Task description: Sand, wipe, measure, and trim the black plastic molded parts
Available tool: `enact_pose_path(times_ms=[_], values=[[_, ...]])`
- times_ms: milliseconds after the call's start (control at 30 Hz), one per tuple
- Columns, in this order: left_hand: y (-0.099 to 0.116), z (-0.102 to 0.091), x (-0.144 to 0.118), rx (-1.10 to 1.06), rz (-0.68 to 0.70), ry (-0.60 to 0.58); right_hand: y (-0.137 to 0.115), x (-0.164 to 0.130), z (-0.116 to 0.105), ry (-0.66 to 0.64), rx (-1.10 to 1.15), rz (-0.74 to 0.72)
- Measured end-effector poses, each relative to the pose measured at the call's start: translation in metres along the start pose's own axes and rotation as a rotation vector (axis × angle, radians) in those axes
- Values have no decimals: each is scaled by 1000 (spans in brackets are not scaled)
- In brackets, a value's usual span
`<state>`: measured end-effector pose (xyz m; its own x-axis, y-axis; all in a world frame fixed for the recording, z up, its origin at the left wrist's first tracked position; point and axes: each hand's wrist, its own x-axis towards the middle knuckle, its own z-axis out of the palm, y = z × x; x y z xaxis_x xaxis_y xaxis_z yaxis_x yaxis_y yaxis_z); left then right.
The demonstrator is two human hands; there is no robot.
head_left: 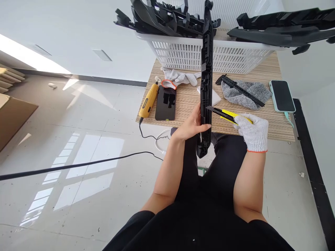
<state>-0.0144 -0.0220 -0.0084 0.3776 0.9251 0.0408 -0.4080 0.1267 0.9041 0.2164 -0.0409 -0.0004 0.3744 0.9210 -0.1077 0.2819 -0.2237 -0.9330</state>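
Basket [183, 55]: white, slotted, at the bench's far edge, heaped with black mouldings.
Bench [188, 104]: striped wood top; yellow rotary tool [148, 101] near its left edge, phone [282, 96] near its right.
Trim strip [206, 80]: long black plastic, upright over the near edge — likely light and stiff, yet thin ribs may snap; best held low, by the flat sides.
Left hand [190, 127]: bare, fingers closed round the strip's lower part.
Right hand [252, 130]: gloved, clasping the yellow knife [226, 114], blade touching the strip.
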Motion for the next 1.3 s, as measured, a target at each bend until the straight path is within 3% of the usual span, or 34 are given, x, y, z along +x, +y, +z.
enact_pose_path(times_ms=[67, 133, 400, 533, 733, 900, 1067, 1233, 1300], values=[[-2, -6, -2, 28, -18, -88, -1, 0, 0, -4, 7, 0], [-4, -8, -3, 26, -19, -96, -2, 0, 1, 6, 12, 6], [-2, 5, 0, -110, -53, 187, -8, -5, 0, 58, 243, 10], [4, 10, -1, -142, -96, 249, -12, -6, -1, 100, 320, 30], [5, 6, -3, -6, -88, 172, -13, -6, -1, 107, 319, 24], [2, 2, -5, 49, 5, 105, -9, -5, -3, 118, 350, 5], [3, 2, -4, -33, -45, 119, -4, -5, -11, 56, 299, 8], [6, 7, -1, -181, -106, 227, -3, -7, -16, -197, -20, -13], [7, 8, 0, -208, -99, 235, -3, -8, -16, -157, -109, -36]])
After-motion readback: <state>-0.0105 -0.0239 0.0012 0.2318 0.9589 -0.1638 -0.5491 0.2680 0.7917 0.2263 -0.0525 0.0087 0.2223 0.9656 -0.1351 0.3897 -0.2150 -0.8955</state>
